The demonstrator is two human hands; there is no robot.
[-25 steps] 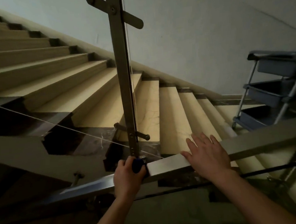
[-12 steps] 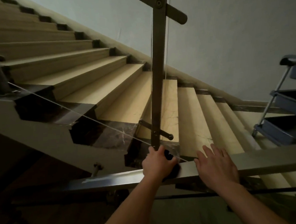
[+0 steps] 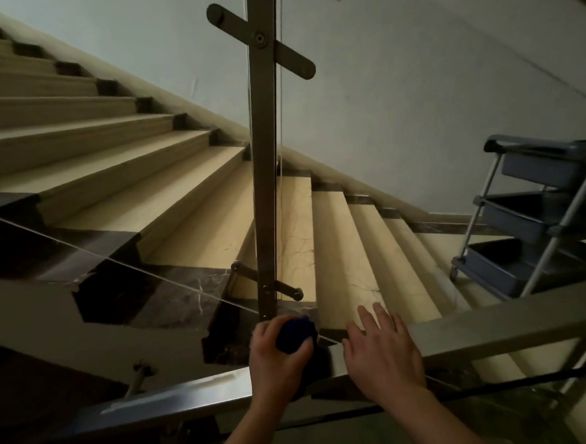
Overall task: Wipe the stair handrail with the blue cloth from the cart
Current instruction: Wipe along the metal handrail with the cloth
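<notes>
Cloth (image 3: 295,333) (left hand's (image 3: 274,363)) nearer right hand (image 3: 384,357)

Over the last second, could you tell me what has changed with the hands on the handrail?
The left hand, gripping the blue cloth, has slid slightly along the handrail toward the right hand, narrowing the gap between them. Nothing was picked up or let go. The right hand stays flat on the rail, and the cart stands by the stairs as before.

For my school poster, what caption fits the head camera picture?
The left hand grips a blue cloth on the handrail; the right hand rests flat beside it.
</notes>
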